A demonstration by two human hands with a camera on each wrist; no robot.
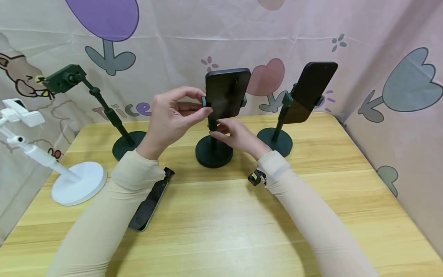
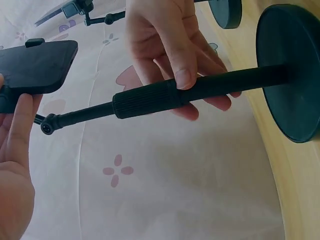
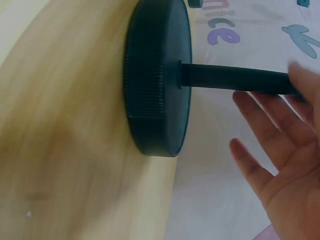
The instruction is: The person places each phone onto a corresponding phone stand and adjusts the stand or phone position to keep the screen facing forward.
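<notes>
A dark green phone stand (image 1: 214, 152) stands upright mid-table, with a black phone (image 1: 229, 90) clamped in its holder. My left hand (image 1: 176, 115) pinches the left side of the phone and its clamp between thumb and fingers. Lower down, my right hand (image 1: 238, 135) grips the stand's pole (image 2: 225, 85) with thumb and fingers, just below a ribbed collar (image 2: 145, 99). The right wrist view has the stand's round base (image 3: 157, 80) on the table and my right hand (image 3: 292, 145) around the upper part of the pole, some fingers spread.
On the right, another green stand (image 1: 275, 141) holds a phone (image 1: 311, 90). An angled green stand (image 1: 107, 107) and a white stand (image 1: 79, 183) are on the left. A phone (image 1: 149, 207) lies on the wooden table (image 1: 221, 231) under my left forearm. Patterned cloth (image 1: 180, 50) hangs behind.
</notes>
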